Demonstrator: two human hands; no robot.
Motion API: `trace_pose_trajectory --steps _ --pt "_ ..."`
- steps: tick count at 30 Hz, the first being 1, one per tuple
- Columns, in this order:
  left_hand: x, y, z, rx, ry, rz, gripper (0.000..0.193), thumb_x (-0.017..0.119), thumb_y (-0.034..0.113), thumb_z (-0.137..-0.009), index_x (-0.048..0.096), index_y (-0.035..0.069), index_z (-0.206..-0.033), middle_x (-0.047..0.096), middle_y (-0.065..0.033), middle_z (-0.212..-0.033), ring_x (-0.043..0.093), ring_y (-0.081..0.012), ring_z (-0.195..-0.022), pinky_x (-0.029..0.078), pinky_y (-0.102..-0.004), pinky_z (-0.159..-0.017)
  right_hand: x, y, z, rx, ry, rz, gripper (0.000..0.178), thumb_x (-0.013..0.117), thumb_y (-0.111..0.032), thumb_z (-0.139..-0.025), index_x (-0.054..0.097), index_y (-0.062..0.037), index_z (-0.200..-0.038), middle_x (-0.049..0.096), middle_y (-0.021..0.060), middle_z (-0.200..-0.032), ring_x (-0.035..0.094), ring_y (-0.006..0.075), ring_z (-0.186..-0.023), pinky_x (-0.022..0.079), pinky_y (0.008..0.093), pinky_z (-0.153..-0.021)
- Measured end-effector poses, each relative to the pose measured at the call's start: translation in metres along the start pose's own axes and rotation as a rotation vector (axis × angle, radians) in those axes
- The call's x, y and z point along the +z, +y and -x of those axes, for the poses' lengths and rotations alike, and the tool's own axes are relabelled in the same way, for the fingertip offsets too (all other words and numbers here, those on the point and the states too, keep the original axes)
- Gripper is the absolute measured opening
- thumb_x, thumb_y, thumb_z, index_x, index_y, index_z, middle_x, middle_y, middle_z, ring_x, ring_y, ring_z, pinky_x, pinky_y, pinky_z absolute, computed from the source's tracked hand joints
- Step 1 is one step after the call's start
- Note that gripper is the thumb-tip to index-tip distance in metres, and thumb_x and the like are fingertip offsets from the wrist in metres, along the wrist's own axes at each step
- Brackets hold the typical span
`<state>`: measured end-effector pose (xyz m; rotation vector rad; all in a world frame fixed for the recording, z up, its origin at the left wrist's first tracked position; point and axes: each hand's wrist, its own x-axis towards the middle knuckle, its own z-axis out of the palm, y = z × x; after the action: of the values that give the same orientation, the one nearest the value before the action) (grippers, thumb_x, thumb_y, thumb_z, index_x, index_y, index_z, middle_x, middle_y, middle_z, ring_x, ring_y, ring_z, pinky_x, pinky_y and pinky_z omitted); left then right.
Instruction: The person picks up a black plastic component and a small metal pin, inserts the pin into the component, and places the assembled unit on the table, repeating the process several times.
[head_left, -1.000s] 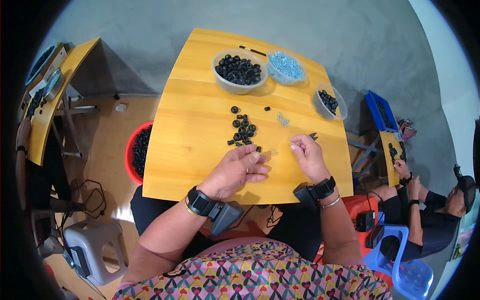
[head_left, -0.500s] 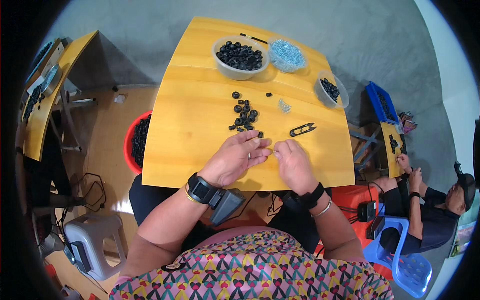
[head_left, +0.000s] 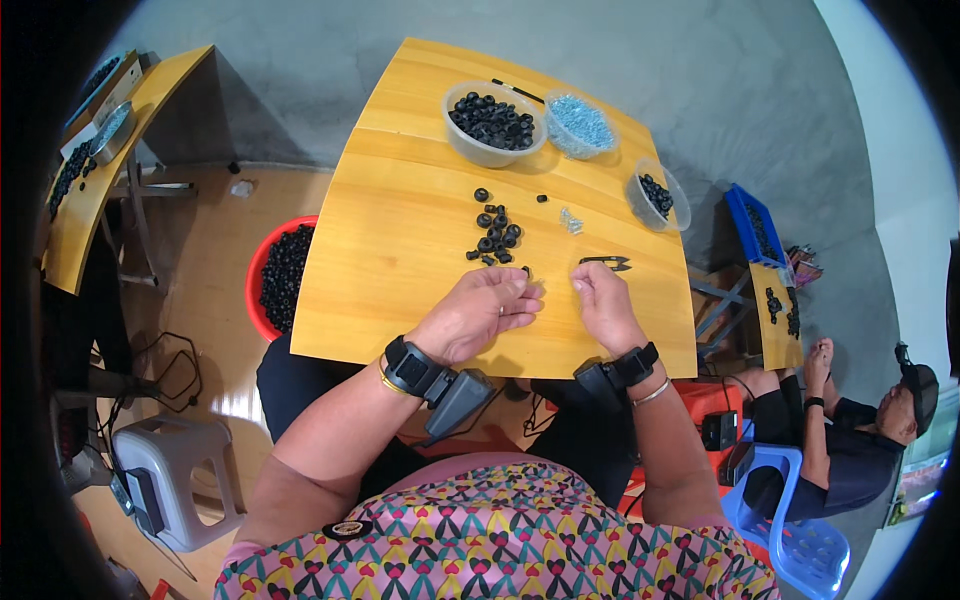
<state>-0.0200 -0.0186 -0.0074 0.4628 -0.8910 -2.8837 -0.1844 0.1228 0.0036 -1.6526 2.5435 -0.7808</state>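
Note:
My left hand (head_left: 478, 308) is over the table's near part, thumb and forefinger pinched together and the other fingers loosely stretched. A small black piece (head_left: 526, 271) shows at its fingertips; whether it is held or lies behind them is unclear. Off to the right, my right hand (head_left: 606, 305) is closed in a pinch, and whatever it holds is too small to make out. Just beyond it lie black thread snips (head_left: 616, 263), partly covered by the hand. Several small black round parts (head_left: 497, 233) lie loose past my left hand, and a little pile of small silvery pieces (head_left: 571, 220) sits farther right.
Along the yellow table's (head_left: 370, 230) far side stand a bowl of black parts (head_left: 482, 152), a tub of light-blue pieces (head_left: 581, 153) and a smaller tub (head_left: 680, 212). A red basin (head_left: 256, 290) is on the left. A person (head_left: 850, 450) sits at the right.
My hands have drawn apart, the right one shifting right and up toward the snips, now partly covering them. The view has tilted slightly. At the right, the other person's hand is raised differently.

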Motion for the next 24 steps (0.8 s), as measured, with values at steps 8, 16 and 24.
trace_pose_trajectory --steps 8,16,24 --pt "-0.004 -0.001 -0.003 -0.014 0.02 0.049 0.019 0.047 0.01 -0.089 0.046 0.0 -0.106 0.055 -0.015 -0.107 0.055 -0.0225 -0.097 0.047 -0.0323 -0.083 -0.016 0.036 0.034 0.356 0.068 -0.826 0.01 0.051 -0.005 -0.085 0.052 -0.0017 -0.094 0.053 -0.0003 -0.079 0.05 0.0088 -0.069 0.043 0.0231 -0.065" --pt "-0.003 0.001 -0.003 0.012 -0.009 0.024 0.021 0.046 0.01 -0.089 0.046 -0.002 -0.106 0.054 -0.0162 -0.107 0.055 -0.0243 -0.096 0.047 -0.0327 -0.083 -0.013 -0.006 0.043 -0.088 0.057 0.106 0.011 0.054 0.0 -0.073 0.047 -0.0019 -0.081 0.05 0.016 -0.071 0.051 0.0334 -0.066 0.043 0.0384 -0.061" --pt "-0.003 -0.003 0.006 -0.042 -0.181 -0.469 0.023 0.047 0.016 -0.09 0.059 -0.004 -0.086 0.06 -0.0093 -0.08 0.059 -0.0146 -0.073 0.049 -0.0265 -0.071 -0.027 -0.018 0.011 0.014 -0.162 -0.096 0.004 0.05 -0.004 -0.081 0.047 -0.0013 -0.08 0.053 0.0153 -0.072 0.052 0.0303 -0.065 0.043 0.0354 -0.06"
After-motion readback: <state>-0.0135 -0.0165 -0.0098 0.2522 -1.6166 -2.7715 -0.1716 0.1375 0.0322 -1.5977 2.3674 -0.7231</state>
